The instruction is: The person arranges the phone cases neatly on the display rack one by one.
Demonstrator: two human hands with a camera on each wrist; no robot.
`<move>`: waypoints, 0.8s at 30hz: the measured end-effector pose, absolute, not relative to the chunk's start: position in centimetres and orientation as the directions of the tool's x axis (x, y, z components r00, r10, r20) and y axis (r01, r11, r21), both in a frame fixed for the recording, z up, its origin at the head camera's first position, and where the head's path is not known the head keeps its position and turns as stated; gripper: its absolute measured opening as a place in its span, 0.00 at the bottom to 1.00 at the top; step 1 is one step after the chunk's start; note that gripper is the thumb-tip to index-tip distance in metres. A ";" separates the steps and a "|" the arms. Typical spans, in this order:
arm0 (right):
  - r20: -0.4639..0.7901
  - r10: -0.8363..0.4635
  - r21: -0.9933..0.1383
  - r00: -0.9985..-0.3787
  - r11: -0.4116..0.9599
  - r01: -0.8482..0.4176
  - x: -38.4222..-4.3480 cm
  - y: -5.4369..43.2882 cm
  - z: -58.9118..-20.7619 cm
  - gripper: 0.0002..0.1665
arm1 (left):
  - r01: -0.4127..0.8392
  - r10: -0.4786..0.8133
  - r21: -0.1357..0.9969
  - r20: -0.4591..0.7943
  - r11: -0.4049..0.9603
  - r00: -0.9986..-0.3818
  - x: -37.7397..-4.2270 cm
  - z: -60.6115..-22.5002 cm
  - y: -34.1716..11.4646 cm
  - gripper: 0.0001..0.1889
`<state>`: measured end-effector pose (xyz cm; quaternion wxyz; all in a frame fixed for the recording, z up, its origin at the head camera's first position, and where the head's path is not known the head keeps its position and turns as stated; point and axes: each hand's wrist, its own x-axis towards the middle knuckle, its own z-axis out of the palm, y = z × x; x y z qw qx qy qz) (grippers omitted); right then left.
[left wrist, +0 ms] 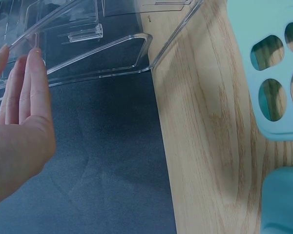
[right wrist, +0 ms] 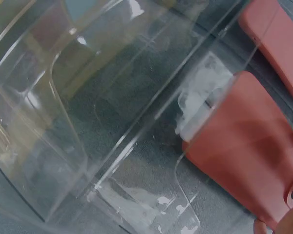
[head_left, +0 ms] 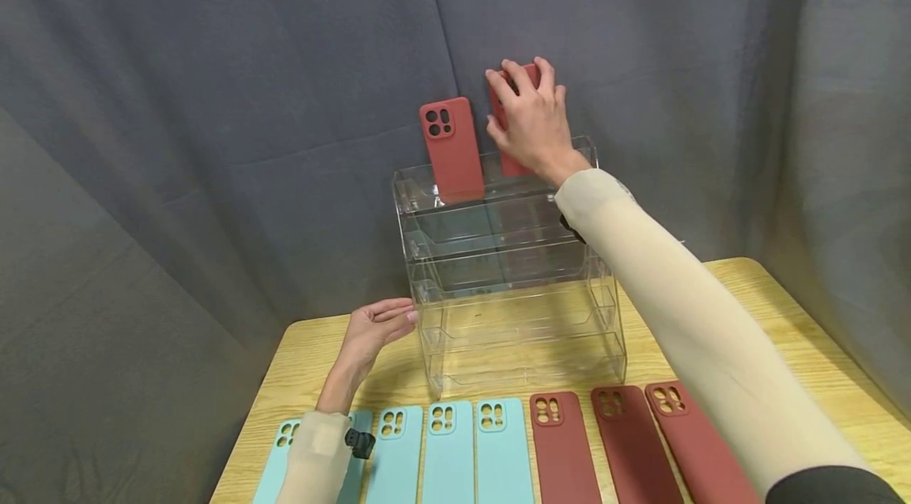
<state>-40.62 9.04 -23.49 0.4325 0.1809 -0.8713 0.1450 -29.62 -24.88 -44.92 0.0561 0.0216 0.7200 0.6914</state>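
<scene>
Straight-fingered, our left hand (head_left: 370,334) touches the rack (head_left: 508,270) below our right hand (head_left: 535,120), whose gripped red phone case (head_left: 514,164) could topple if released tilted.

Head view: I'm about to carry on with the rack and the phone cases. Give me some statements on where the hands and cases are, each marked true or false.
1. The right hand holds a red case at the top of the clear rack. True.
2. The left hand is holding a phone case. False: the left hand is at the rack's left side, with no case.
3. Another red case stands in the rack's top tier. True.
4. Every case lying on the table is red. False: turquoise cases lie there too.
5. The turquoise cases lie left of the table's red cases. True.
</scene>
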 end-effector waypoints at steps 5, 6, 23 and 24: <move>0.797 -0.191 -0.096 -0.573 0.897 -0.432 -40.7 8.6 -23.9 0.36 | -0.045 0.110 0.998 -0.050 0.045 -0.993 -29.5 -45.0 -24.9 0.24; 0.795 -0.189 -0.100 -0.576 0.897 -0.431 -40.6 8.5 -24.0 0.36 | -0.045 0.110 0.998 -0.050 0.047 -0.993 -29.5 -45.0 -24.9 0.24; 0.721 -0.148 -0.157 -0.677 0.917 -0.367 -40.5 7.7 -24.6 0.38 | -0.048 0.111 0.998 -0.053 0.047 -0.992 -29.6 -45.2 -25.1 0.24; 0.720 -0.148 -0.156 -0.678 0.917 -0.366 -40.5 7.7 -24.6 0.38 | -0.047 0.110 0.998 -0.052 0.047 -0.993 -29.6 -45.1 -25.1 0.24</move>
